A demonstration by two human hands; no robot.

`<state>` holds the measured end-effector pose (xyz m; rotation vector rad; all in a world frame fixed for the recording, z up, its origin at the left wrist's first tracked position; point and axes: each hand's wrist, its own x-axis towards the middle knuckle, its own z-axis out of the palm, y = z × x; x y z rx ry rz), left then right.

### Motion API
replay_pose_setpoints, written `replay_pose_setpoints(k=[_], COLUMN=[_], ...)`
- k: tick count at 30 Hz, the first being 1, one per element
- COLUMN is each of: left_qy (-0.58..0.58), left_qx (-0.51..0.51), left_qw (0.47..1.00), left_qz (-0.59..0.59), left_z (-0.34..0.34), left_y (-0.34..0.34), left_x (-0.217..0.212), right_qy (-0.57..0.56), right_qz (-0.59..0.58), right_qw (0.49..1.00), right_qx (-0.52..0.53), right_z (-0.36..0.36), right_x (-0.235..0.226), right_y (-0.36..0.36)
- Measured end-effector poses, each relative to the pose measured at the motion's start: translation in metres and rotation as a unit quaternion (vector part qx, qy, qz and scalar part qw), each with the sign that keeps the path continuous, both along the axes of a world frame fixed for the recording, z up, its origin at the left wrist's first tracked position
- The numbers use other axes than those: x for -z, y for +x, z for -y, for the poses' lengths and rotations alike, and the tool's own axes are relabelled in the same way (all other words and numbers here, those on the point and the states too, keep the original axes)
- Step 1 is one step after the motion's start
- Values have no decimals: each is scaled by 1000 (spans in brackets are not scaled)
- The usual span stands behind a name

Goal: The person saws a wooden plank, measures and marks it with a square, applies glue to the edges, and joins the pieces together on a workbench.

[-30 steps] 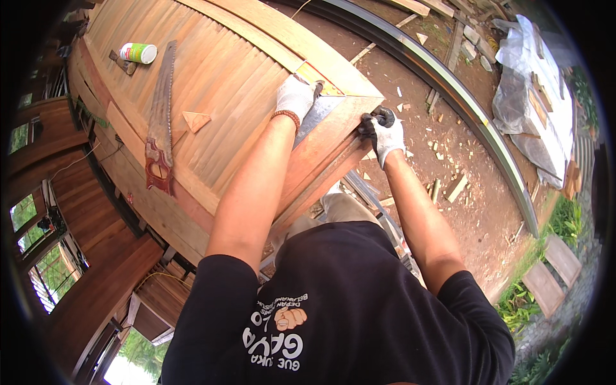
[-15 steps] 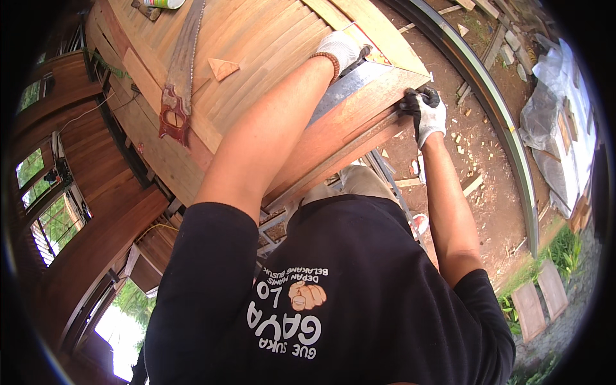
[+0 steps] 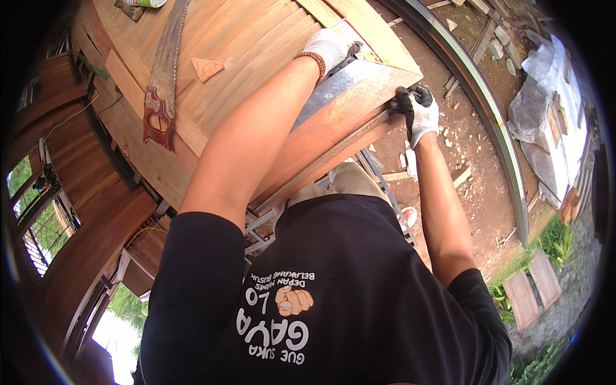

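Upside-down white letters and a hand drawing are on the black shirt (image 3: pixel 385 269). The left hand (image 3: pixel 326 49) is on a flat grey metal strip (image 3: pixel 330 88), near the corner of a slatted wooden panel (image 3: pixel 256 45). The right hand (image 3: pixel 420 115) bends its fingers at the panel's edge. I can't tell if either grip is pinching. A handsaw (image 3: pixel 158 119) lies well to the left. Dirt ground (image 3: pixel 475 167) with wood bits spreads past the right edge.

One head-worn fisheye camera looks steeply down, close above the black shirt (image 3: pixel 372 269). Its wide round view covers the wooden panel (image 3: pixel 247 67) and the ground (image 3: pixel 478 163) farther off.
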<state>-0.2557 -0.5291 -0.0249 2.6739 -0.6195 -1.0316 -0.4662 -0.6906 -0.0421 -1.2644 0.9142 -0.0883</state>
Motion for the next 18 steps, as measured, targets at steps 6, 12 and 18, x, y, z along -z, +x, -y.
replay_pose_setpoints(k=[6, 12, 18], left_qy=[-31, -2, -9], left_qx=[-34, -31, 0], left_qw=[999, 999, 999], left_qz=[-25, -17, 50], left_z=[-4, 2, 6], left_y=[1, 0, 7], left_x=[7, 1, 48], right_qy=[6, -11, -2], right_qz=[6, -8, 0], right_qw=[1000, 1000, 1000], right_qx=[4, 3, 1], right_z=[0, -1, -3], right_x=[1, -2, -2], right_y=[0, 2, 3])
